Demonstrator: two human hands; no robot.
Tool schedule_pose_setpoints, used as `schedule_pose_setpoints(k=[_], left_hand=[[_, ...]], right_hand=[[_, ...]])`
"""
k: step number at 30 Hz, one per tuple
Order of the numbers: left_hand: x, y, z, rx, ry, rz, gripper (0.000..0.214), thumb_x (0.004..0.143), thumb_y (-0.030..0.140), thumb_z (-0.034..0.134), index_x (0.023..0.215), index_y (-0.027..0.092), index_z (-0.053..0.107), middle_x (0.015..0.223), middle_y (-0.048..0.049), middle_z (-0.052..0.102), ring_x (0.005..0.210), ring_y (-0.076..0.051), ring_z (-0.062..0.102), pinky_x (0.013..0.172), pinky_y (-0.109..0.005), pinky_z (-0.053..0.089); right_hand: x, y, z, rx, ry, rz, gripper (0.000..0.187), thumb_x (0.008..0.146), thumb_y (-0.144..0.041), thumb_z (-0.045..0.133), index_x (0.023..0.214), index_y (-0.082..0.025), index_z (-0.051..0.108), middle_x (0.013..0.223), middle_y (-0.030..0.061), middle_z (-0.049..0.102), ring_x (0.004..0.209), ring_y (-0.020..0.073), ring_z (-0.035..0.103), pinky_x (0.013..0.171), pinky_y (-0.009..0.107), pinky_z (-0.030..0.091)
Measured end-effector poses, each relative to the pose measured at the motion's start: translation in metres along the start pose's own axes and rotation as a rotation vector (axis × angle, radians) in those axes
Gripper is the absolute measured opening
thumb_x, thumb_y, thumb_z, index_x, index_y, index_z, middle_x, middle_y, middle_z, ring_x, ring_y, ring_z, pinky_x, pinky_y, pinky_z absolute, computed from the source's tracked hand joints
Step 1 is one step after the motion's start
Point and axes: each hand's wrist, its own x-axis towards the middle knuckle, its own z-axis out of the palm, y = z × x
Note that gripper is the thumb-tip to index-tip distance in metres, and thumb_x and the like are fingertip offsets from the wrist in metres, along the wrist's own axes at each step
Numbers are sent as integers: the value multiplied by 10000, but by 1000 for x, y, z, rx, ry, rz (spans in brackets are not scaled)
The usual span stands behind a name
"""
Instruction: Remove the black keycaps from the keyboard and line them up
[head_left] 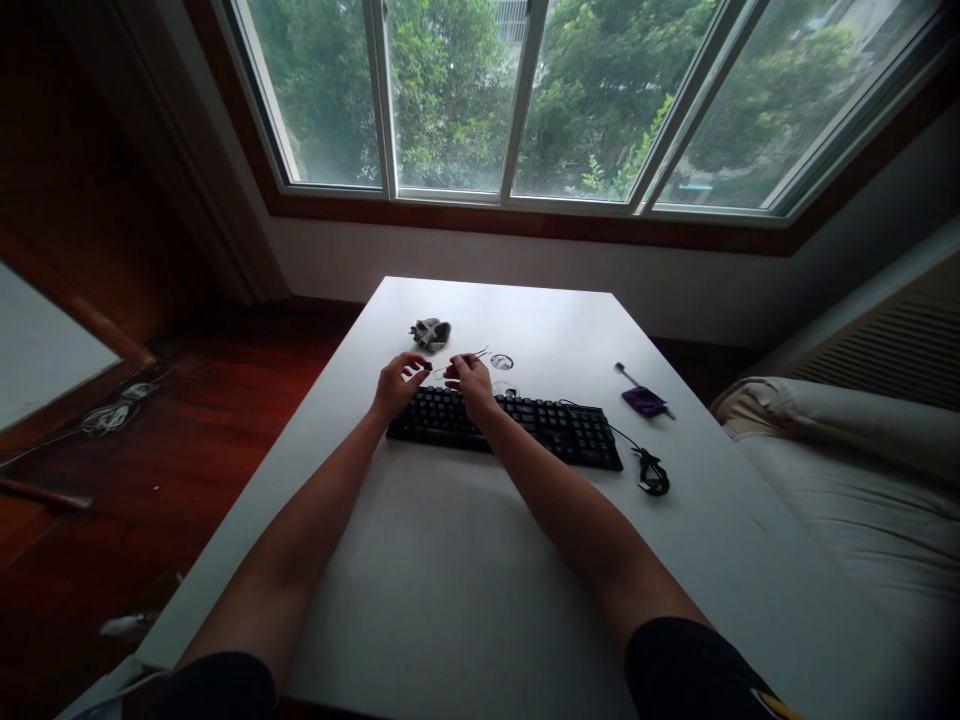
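Lying on the table (450, 570), one computer keyboard (574, 432) is partly hidden by the right hand (470, 382), in which one thin wire tool (481, 353) is gripped; one black keycap (427, 367) is pinched in the left hand (397, 386).

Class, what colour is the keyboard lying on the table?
The keyboard is black, best seen in the head view.
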Motion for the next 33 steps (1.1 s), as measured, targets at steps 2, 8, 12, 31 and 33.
schedule_pose_setpoints(k=[2,8,12,31,33], left_hand=[[2,-8,-2,2,56,-49,231,888,367,666,1067,220,660,1023,-52,741,898,-187,681,800,-329,538],[24,-42,-5,246,26,-90,243,858,307,676,1086,243,732,991,-45,758,921,-219,668,868,-361,521],[47,-54,3,492,-63,-25,199,855,268,670,1025,252,771,1135,-51,736,1120,-270,589,1057,-424,437],[80,-90,30,651,-171,-173,288,795,273,697,1074,284,767,1163,-71,695,1140,-305,521,977,-411,444],[78,-90,30,632,-163,-166,324,792,261,702,1111,280,756,1168,-68,696,1127,-295,530,986,-406,446]], right_hand=[[-3,-2,-12,-55,-6,-62,126,922,-320,603,965,-204,575,745,-18,653,664,132,684,546,212,537],[-10,-9,-50,-105,-54,-147,220,876,-368,649,994,-215,544,793,-2,702,653,143,690,524,214,513],[-10,-12,-61,-64,-51,-107,195,899,-362,599,1007,-204,558,817,8,696,640,140,683,512,223,513],[-4,-14,-69,-135,-78,-116,234,815,-353,685,969,-192,611,895,42,703,801,174,710,573,242,564],[-3,-13,-69,-150,-85,-107,237,821,-368,675,971,-189,634,909,47,700,811,173,704,578,244,570]])
